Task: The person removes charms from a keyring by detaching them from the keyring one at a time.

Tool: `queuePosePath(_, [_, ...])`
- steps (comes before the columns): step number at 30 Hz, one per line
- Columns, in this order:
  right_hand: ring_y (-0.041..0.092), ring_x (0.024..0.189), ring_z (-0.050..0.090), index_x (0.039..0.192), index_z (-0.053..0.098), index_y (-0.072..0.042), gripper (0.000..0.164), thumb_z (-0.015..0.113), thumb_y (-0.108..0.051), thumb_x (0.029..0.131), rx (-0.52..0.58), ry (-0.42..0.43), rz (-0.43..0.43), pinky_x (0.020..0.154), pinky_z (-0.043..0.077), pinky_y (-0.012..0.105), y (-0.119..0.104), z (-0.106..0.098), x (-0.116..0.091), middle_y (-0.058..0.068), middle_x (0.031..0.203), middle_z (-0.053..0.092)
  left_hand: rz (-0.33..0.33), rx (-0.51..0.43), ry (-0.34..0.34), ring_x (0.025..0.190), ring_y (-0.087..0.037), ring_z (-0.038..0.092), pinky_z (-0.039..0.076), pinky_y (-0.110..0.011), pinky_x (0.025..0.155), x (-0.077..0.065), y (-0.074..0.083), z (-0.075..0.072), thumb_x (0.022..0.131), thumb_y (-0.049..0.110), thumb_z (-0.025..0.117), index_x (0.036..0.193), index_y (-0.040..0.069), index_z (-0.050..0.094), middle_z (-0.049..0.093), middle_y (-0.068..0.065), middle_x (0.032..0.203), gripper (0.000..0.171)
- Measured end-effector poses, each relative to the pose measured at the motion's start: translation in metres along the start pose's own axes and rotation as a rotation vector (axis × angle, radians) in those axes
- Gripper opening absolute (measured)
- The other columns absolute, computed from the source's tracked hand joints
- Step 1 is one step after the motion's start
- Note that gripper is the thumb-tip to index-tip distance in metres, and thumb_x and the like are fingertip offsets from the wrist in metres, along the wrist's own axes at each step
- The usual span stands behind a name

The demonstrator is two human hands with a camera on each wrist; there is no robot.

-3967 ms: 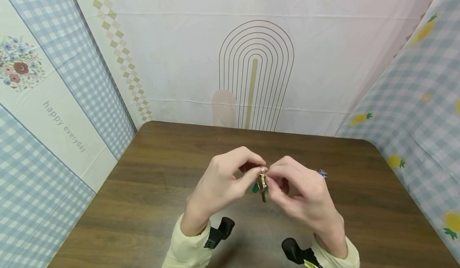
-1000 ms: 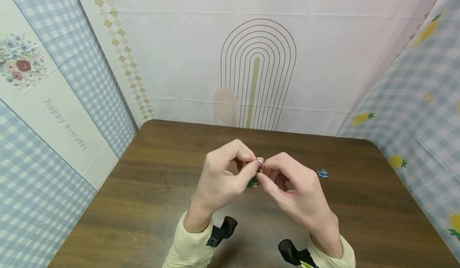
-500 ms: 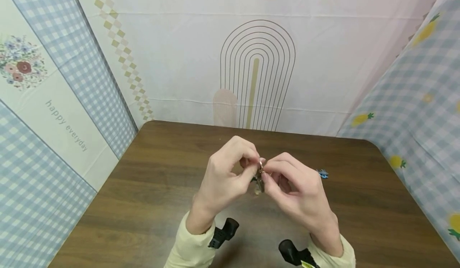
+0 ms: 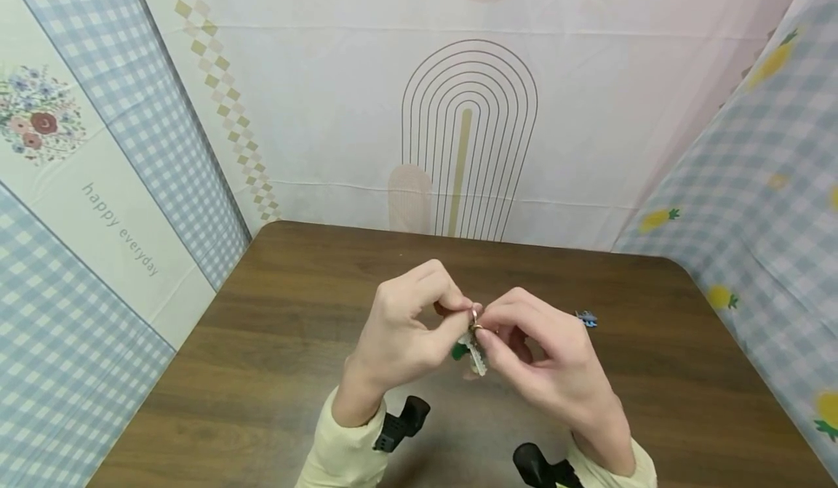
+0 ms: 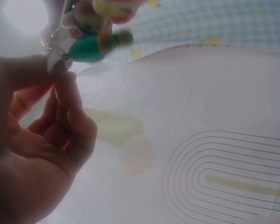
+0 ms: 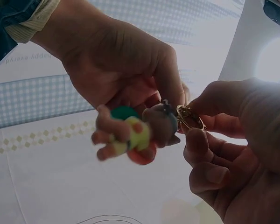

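Observation:
Thumb and index finger of my left hand (image 4: 409, 328) pinch a metal key ring (image 4: 474, 315) above the table's middle. From the other side, my right hand (image 4: 546, 357) pinches the same ring, seen gold in the right wrist view. A silver key (image 4: 479, 361) hangs below the fingertips, beside a green bottle-shaped charm (image 5: 87, 49). A small figurine charm (image 6: 139, 133) in yellow dangles there too, blurred in the right wrist view. Fingers partly cover the ring, so how the key sits on it cannot be made out.
A small blue object (image 4: 587, 318) lies on the brown wooden table (image 4: 275, 328), right of my right hand. Patterned cloths (image 4: 327, 110) hang behind the table and at both sides. Each wrist wears a black camera (image 4: 414, 414).
Both hands stay together and shift a little, dropping slightly over the last half second. The ring and its hanging parts turn between the fingers, and the silver key now shows its flat side.

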State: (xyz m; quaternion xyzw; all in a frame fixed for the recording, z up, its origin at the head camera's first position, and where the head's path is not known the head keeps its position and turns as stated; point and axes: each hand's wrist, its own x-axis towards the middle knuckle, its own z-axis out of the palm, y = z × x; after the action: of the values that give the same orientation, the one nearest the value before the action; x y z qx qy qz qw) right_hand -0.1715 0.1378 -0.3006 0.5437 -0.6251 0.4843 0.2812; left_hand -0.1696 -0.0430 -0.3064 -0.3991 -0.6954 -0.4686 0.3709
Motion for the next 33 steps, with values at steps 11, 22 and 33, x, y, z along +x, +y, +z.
queuePosePath(11, [0.003, 0.063, 0.044, 0.083, 0.061, -0.003, 0.013, 0.058, -0.009, 0.094, -0.051, -0.017, -0.042, 0.051, 0.033, 0.009, 0.0001, -0.0004, 0.0005, 0.0, 0.077, 0.053, -0.025, -0.047, -0.036, 0.068, -0.004, 0.052, 0.049, -0.017, 0.058, -0.0014, 0.0003, 0.0043, 0.076, -0.012, 0.061, 0.073, 0.01, 0.06, 0.055, 0.002, 0.07, 0.023])
queuePosePath(22, [0.005, 0.066, 0.047, 0.082, 0.062, -0.001, 0.013, 0.058, -0.007, 0.092, -0.062, 0.034, -0.064, 0.051, 0.034, 0.009, 0.0019, 0.0, 0.0008, 0.004, 0.077, 0.056, -0.271, -0.262, -0.037, 0.063, -0.007, 0.06, 0.052, -0.025, 0.052, -0.0034, 0.0027, 0.0056, 0.081, -0.008, 0.065, 0.072, 0.005, 0.057, 0.065, -0.009, 0.069, 0.018])
queuePosePath(33, [0.005, 0.066, 0.046, 0.08, 0.061, -0.001, 0.007, 0.06, 0.0, 0.086, -0.075, 0.061, -0.034, 0.05, 0.033, 0.011, 0.0047, -0.0033, 0.0004, 0.003, 0.075, 0.055, -0.133, 0.005, -0.097, 0.071, -0.001, 0.058, 0.051, -0.015, 0.06, -0.0016, 0.003, 0.0027, 0.088, 0.002, 0.067, 0.088, 0.01, 0.066, 0.068, 0.002, 0.083, 0.008])
